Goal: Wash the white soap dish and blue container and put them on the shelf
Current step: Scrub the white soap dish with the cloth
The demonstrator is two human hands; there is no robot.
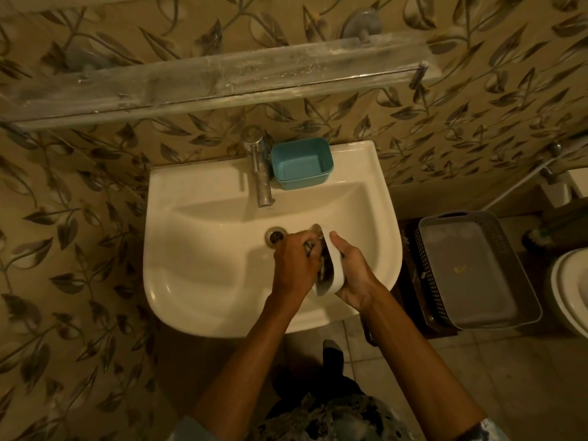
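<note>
My right hand (351,275) grips the white soap dish (334,268) on its edge over the basin of the white sink (203,249). The dish's open side faces left. My left hand (294,265) is curled against the inside of the dish and holds something small and dark that I cannot make out. The blue container (302,163) stands upright and empty on the sink's back ledge, just right of the metal tap (259,167). The glass shelf (222,78) runs along the tiled wall above the sink, dusty and bare.
The drain (276,237) lies just left of my left hand. A grey plastic basket (474,268) sits on a dark stand to the right of the sink. A white toilet rim (569,291) shows at the far right edge.
</note>
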